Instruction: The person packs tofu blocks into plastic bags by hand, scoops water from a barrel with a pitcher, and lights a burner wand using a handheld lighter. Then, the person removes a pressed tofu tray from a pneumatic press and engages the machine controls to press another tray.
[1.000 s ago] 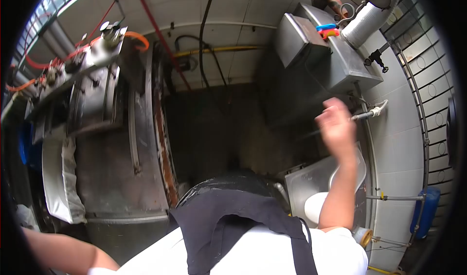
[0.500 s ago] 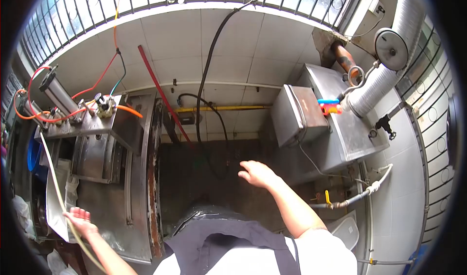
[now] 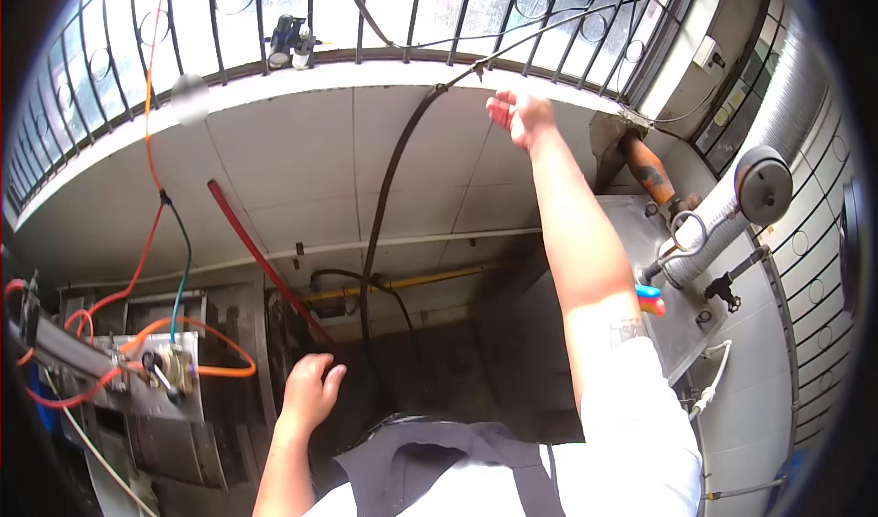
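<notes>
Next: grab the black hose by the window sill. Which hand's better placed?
Right, probably: the right hand is raised and appears near the black hose at the window sill; the left hand is much lower, by the apron.

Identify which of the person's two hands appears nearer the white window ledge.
The right hand: it is held up close to the white window ledge, near the black hose. The left hand appears much lower in view.

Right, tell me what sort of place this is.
Likely a small workshop or processing room, judging by the pneumatic cylinder, the orange air hose and the ribbed silver duct.
</notes>
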### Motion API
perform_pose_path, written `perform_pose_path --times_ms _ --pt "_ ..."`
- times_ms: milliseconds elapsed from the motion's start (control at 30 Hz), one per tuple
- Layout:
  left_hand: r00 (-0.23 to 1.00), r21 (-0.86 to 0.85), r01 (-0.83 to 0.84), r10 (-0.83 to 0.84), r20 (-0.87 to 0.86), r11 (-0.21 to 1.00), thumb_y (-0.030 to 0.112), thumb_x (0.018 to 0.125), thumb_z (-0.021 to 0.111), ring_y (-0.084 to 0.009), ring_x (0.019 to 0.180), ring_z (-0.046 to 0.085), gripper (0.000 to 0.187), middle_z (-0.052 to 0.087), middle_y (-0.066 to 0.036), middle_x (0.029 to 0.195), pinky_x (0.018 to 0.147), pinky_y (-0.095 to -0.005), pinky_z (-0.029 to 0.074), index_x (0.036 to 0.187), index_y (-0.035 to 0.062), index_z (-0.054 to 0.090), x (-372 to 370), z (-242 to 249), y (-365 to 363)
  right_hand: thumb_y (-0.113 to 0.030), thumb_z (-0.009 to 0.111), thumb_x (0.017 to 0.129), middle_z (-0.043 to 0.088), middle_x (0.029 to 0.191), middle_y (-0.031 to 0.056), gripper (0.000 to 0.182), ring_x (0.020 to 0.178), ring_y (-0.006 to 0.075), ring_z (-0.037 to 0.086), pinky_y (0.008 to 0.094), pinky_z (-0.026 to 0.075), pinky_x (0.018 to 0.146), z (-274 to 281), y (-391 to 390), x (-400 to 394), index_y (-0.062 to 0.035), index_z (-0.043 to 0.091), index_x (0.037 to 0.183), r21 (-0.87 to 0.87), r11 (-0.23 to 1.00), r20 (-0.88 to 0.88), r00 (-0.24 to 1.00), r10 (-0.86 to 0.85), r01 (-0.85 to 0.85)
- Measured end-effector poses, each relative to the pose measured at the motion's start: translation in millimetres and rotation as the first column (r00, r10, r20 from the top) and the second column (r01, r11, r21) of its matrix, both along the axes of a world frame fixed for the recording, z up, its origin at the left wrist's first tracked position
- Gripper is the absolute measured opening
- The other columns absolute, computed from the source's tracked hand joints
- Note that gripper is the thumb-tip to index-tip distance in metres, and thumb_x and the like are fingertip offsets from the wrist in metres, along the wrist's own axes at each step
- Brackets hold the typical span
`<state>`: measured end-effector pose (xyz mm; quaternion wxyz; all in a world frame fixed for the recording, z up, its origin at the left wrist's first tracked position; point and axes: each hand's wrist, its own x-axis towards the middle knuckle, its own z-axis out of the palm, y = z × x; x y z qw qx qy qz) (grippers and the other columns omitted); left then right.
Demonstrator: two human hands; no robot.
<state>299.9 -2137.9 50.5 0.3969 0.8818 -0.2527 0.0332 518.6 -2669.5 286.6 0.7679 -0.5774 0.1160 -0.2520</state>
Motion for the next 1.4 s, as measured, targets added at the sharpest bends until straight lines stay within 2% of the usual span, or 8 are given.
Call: perform_pose_path --times_ms 100,367,500,667,867,1100,1267,1400 --pt "0.984 -0.072 0.041 -0.028 0.175 0.997 0.019 0.092 0.077 -0.0425 0.11 0.065 0.03 0.07 -0.022 0.113 0.096 -0.0488 0.053 0.111 -0.0021 0.068 85.8 40.1 -31.9 -0.029 0.059 0.108 0.063 0.096 0.0125 0.027 0.075 0.0246 0.07 0.0336 0.057 0.056 39.0 5.6 58.8 -0.0039 0.055 0.117 0.101 0.964 0.005 0.969 -0.246 0.244" --pt "0.65 0.0 -0.12 0.079 0.756 0.993 0.019 0.1 0.07 -0.0451 0.142 0.046 0.055 0.05 -0.027 0.151 0.115 -0.052 0.042 0.148 -0.0008 0.051 199.9 162.7 -147.7 -0.008 0.079 0.087 0.051 0.061 -0.0014 0.015 0.048 0.0101 0.048 0.0301 0.041 0.044 -10.3 119.2 56.0 -0.0076 0.064 0.091 0.073 0.914 0.133 0.912 0.389 -0.4" --pt "0.951 0.209 -0.165 0.1 0.292 0.964 0.022 0.106 0.06 -0.043 0.118 0.066 0.042 0.07 -0.024 0.126 0.094 -0.0493 0.053 0.141 0.0003 0.057 195.0 161.2 -184.8 -0.018 0.075 0.094 0.07 0.087 0.0101 0.023 0.073 0.0187 0.067 0.0347 0.058 0.066 -61.6 185.7 -36.0 0.0017 0.068 0.105 -0.33 0.853 -0.085 0.913 0.4 -0.405" --pt "0.988 0.033 0.03 -0.034 0.151 0.999 0.016 0.106 0.059 -0.0447 0.084 0.063 0.017 0.067 -0.024 0.093 0.077 -0.0457 0.05 0.109 -0.0005 0.061 146.6 83.6 -142.0 -0.037 0.069 0.098 0.07 0.116 0.0173 0.034 0.116 0.0395 0.065 0.0494 0.054 0.1 -45.2 57.9 -205.8 -0.0038 0.069 0.108 -0.949 0.021 -0.31 0.92 -0.24 -0.314" --pt "0.99 -0.198 -0.131 0.137 0.02 0.972 0.019 0.11 0.058 -0.0258 0.094 0.064 0.03 0.068 -0.016 0.104 0.087 -0.0361 0.05 0.131 -0.0018 0.058 27.5 -9.2 -91.5 -0.021 0.067 0.091 0.072 0.11 0.0175 0.019 0.11 0.0355 0.068 0.0521 0.053 0.097 -68.5 -69.2 -398.4 -0.0039 0.073 0.098 -0.651 0.079 -0.467 0.317 -0.826 -0.755" --pt "0.852 -0.215 -0.34 0.396 0.342 0.916 0.014 0.108 0.058 -0.0401 0.098 0.067 0.026 0.07 -0.022 0.111 0.089 -0.0451 0.053 0.128 -0.0017 0.062 -31.0 43.9 -102.2 -0.015 0.061 0.094 0.074 0.089 0.0142 0.014 0.084 0.0349 0.072 0.0479 0.057 0.076 -17.8 -58.7 -476.3 -0.005 0.07 0.091 -0.808 -0.484 0.075 0.756 -0.651 -0.337" --pt "0.802 -0.112 -0.355 0.363 0.474 0.928 0.013 0.102 0.067 -0.0437 0.095 0.067 0.018 0.068 -0.022 0.105 0.083 -0.0479 0.055 0.115 0.0019 0.061 -93.5 113.0 -106.1 -0.006 0.068 0.099 0.068 0.115 0.0169 0.049 0.102 0.0343 0.067 0.0428 0.054 0.09 -23.0 -7.1 -471.2 -0.007 0.054 0.145 -0.919 0.128 0.261 0.82 -0.509 0.373" --pt "0.933 -0.206 -0.201 0.251 0.259 0.958 0.016 0.1 0.07 -0.0424 0.087 0.069 0.017 0.069 -0.02 0.1 0.076 -0.0466 0.056 0.108 0.004 0.062 -165.3 90.3 -124.0 -0.014 0.074 0.099 0.059 0.094 -0.0011 0.028 0.081 0.0086 0.058 0.0279 0.051 0.071 -103.5 93.3 -425.4 -0.0094 0.057 0.12 -0.511 0.85 -0.087 0.991 0.097 -0.128"
